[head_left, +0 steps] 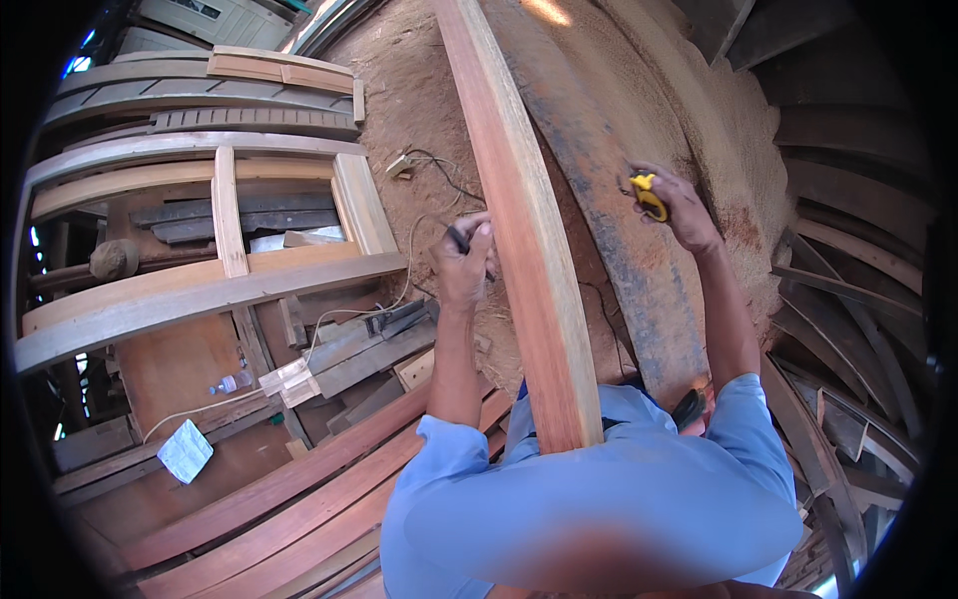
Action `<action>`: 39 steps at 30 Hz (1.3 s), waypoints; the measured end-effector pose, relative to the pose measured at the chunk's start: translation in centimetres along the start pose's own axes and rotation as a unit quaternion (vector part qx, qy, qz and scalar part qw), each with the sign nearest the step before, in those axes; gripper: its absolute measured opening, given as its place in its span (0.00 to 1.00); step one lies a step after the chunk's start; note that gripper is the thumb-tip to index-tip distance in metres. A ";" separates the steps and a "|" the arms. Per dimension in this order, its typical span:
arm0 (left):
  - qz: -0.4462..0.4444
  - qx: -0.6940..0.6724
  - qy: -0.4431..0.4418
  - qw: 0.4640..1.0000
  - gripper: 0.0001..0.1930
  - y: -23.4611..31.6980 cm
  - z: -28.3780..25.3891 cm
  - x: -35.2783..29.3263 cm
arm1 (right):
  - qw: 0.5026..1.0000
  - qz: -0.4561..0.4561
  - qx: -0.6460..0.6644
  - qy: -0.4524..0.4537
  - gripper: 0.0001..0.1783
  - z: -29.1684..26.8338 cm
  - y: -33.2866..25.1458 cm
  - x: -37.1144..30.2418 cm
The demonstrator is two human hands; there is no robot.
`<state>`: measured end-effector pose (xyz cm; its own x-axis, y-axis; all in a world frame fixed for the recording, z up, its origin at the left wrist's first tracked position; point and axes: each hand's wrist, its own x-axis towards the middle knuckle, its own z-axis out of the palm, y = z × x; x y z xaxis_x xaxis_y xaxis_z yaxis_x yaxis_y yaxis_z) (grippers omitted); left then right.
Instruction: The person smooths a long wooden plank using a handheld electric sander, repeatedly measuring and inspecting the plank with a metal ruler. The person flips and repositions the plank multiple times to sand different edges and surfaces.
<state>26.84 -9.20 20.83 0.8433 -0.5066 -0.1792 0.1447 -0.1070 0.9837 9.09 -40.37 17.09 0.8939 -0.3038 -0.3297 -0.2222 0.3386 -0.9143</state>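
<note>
A long reddish wooden plank (519, 260) with a pale right edge runs from my body away to the top of the view. At its left edge is my left hand (465, 262), fingers curled around a small dark stick-like object (458, 238); its exact kind is too small to tell. The fingertips reach the plank's side. Out to the right of the plank, my right hand (683, 208) is closed on a yellow and black tape measure (650, 198), held clear of the plank. No drawn-out blade can be made out.
A rusty metal-like slab (624, 240) lies right of the plank, beside piled sawdust (689, 100). On the left stand a wooden frame (230, 215) and stacked boards (319, 479). A cord (409, 260) crosses the dirt floor (399, 60). Dark timbers (848, 180) line the right.
</note>
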 end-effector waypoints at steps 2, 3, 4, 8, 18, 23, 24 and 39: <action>0.014 0.094 -0.041 0.995 0.14 0.6 1.3 1.3 | 0.951 -0.111 -0.288 -0.014 0.39 5.0 -3.1 0.4; 0.019 0.105 -0.047 0.993 0.15 1.1 2.1 1.4 | 0.892 -0.165 -0.420 -0.021 0.41 7.3 -4.0 0.6; 0.024 0.116 -0.056 0.991 0.15 1.7 3.2 1.5 | 0.885 -0.173 -0.429 -0.043 0.43 9.3 -4.9 0.8; 0.019 0.050 -0.075 0.996 0.14 1.9 3.2 2.3 | 0.850 -0.206 -0.473 -0.105 0.45 13.7 -7.6 1.8; -0.022 -0.081 0.061 0.995 0.10 -2.1 -2.9 14.0 | 0.764 -0.151 -0.624 0.059 0.29 7.2 -5.9 9.6; -0.100 -0.116 0.086 0.984 0.10 -6.3 -2.4 20.7 | 0.715 -0.133 -0.675 0.125 0.29 0.7 -4.4 12.0; -0.087 -0.115 0.094 0.985 0.09 -6.6 -1.9 21.2 | 0.707 -0.135 -0.680 0.137 0.29 0.1 -4.0 12.0; -0.122 -0.128 0.102 0.979 0.05 -5.8 -1.3 20.8 | 0.708 -0.125 -0.676 0.160 0.30 -0.8 -3.0 12.4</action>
<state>44.22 -18.05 11.39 0.8491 -0.3086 -0.4287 0.4584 0.0273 0.8883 20.54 -45.84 15.61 0.8851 -0.4633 0.0441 -0.4358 -0.8583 -0.2710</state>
